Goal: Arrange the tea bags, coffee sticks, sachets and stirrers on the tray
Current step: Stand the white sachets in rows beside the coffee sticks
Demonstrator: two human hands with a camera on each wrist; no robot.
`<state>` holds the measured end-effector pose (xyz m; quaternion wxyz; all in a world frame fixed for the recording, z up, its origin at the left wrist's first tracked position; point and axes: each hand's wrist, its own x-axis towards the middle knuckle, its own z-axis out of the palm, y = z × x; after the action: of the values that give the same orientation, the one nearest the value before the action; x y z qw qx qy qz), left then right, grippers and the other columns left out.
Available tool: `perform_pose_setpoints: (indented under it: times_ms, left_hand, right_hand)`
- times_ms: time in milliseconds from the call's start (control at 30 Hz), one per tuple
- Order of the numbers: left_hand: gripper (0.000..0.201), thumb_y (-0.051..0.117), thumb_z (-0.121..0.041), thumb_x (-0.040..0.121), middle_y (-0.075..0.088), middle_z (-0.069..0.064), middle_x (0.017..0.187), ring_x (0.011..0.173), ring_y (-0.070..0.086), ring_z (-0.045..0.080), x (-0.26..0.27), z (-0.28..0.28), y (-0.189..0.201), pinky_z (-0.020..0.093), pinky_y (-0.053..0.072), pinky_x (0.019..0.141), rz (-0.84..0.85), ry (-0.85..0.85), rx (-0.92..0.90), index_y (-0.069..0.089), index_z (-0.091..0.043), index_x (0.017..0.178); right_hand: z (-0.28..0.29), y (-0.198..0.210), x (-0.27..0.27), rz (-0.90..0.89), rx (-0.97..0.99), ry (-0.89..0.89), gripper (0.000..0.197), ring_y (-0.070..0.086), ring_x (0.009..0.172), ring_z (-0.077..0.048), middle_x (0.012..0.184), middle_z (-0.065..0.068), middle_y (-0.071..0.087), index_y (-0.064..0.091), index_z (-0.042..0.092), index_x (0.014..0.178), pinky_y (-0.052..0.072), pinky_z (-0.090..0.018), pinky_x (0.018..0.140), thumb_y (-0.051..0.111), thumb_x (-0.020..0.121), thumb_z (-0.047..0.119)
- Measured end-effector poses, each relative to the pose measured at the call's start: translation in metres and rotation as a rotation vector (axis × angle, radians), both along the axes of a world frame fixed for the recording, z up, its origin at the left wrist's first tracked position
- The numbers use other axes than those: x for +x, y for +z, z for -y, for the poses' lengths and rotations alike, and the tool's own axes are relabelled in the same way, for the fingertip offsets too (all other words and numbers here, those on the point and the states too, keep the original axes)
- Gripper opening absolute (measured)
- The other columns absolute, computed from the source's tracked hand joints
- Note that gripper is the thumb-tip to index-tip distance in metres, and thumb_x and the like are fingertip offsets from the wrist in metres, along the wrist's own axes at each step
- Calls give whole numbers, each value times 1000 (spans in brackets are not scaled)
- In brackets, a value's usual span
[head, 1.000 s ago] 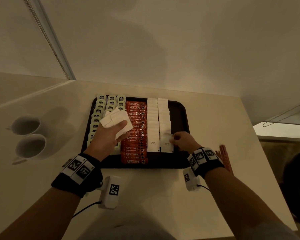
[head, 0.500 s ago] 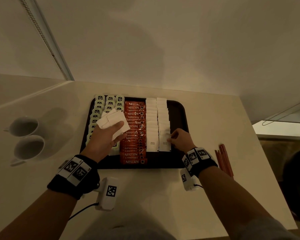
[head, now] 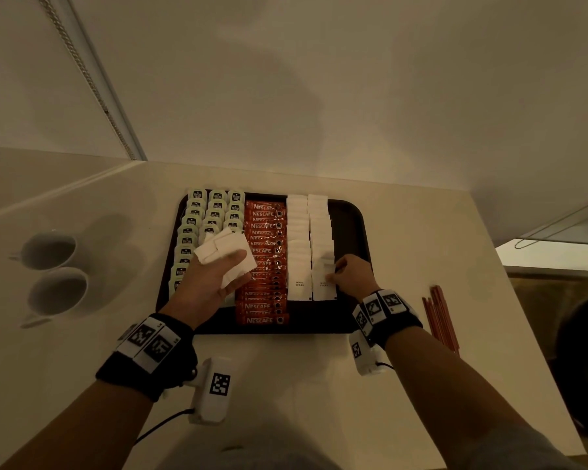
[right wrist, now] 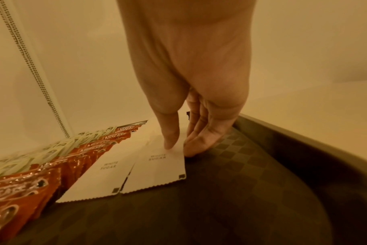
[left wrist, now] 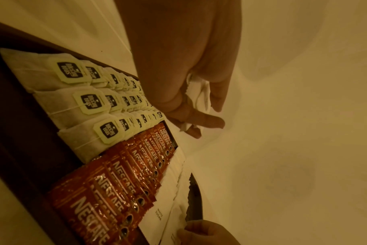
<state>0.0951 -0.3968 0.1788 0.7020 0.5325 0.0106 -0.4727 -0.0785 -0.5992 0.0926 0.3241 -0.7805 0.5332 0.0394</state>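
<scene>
A dark tray (head: 352, 218) sits on a pale counter (head: 286, 374), and everything else is placed from it. Along the tray's left side lie three columns of tea bags (head: 197, 212) with green tags, overlapped like shingles; next to them toward the middle runs a column of red coffee sticks (head: 265, 232), and right of those two columns of white sugar sachets (head: 297, 232). The right strip of the tray's floor is bare. The left hand (head: 211, 283) hovers above the tray's left half, over the tea bags and the edge of the coffee sticks, its thumb and curled fingers gripping a loose bundle of white sachets (head: 226, 254); in the left wrist view the paper (left wrist: 199, 94) shows between the fingers. The right hand (head: 352, 274) is at the near end of the right sachet column: its thumb (right wrist: 170, 132) rests on the top of the nearest sachet (right wrist: 157, 170) and the fingers (right wrist: 199, 142) touch that sachet's right edge down on the tray floor, lightly pinching it. Off the tray's right side, well apart from it on the counter, lies a bunch of reddish-brown stirrers (head: 440, 317). Off the tray's left side stand two white cups (head: 50, 249).
</scene>
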Motion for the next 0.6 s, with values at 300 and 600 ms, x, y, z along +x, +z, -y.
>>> perform_pose_setpoints:
  times_ms: [300,600]
  left_hand:
    - [32,57,-3,90,64,-4,103,97,60,16,-1,0,-3,23,58,59,-17,12,16,60,-33,100]
    - [31,55,-2,91,64,-5,101,96,59,15,-3,-2,-2,24,58,61,-19,3,10,60,-32,98]
  right_hand:
    - [-4,-1,1,-3,-7,-70,52,56,92,-21,100,-8,57,52,6,107,47,-27,77,80,71,30]
    - [-6,-9,1,-10,-2,-105,36,61,95,-23,105,-10,61,56,7,104,52,-36,87,75,78,22]
